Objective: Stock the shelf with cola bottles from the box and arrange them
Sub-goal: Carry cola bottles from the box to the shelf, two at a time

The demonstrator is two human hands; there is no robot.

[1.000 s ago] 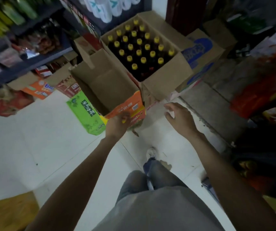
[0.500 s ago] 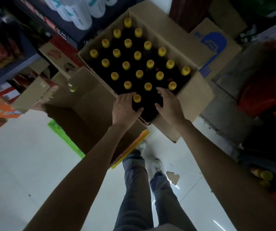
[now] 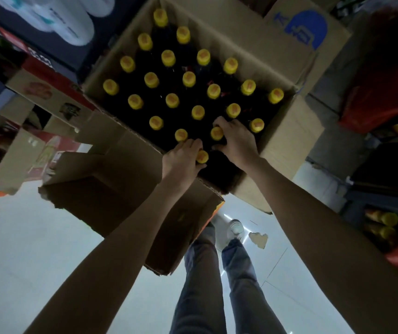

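Left hand (image 3: 181, 157) had its grip curled round the neck of a dark, yellow-capped cola bottle (image 3: 202, 156) at the near corner of the open brown cardboard box (image 3: 287, 131); right hand (image 3: 237, 141) gripped the neighbouring dark yellow-capped bottle (image 3: 216, 133) one row in. The other dark bottles with yellow caps (image 3: 172, 100) stood upright in rows, filling the box. An empty brown carton (image 3: 121, 189) sat just left of it on the pale tiled floor (image 3: 24, 249).

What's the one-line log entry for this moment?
phase: pick from box | left hand: grips nearest bottle at neck | right hand: grips adjacent bottle | lifted: not yet
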